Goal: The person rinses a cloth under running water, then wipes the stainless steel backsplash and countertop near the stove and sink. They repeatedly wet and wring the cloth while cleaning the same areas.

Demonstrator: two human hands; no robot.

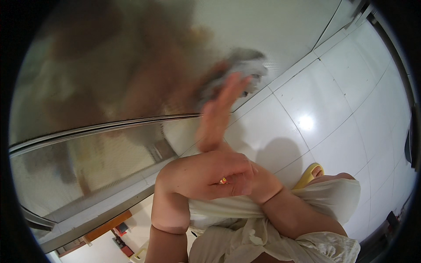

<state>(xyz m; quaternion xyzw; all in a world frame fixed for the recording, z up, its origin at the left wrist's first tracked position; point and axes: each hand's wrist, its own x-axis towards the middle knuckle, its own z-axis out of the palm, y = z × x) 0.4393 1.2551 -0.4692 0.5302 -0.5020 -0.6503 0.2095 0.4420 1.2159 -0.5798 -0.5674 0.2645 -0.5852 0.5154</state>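
My right hand [221, 105], blurred, reaches up to a glossy, reflective panel [289, 26]. Its fingers lie nearly straight against a crumpled grey cloth [253, 70] pressed on the panel near its lower edge. The panel mirrors the hand and the cloth dimly. My left hand [238, 179] is curled across my right forearm, close to my body. A tiny red and yellow thing [224, 180] shows in the gap between left thumb and fingers; whether it is held or lies behind is unclear.
White floor tiles [329, 95] with dark specks spread to the right. A metal rail [98, 128] runs along the panel's left part, above a second reflective panel [98, 167]. My foot wears a yellow slipper [307, 177]. Several small objects [121, 243] lie at lower left.
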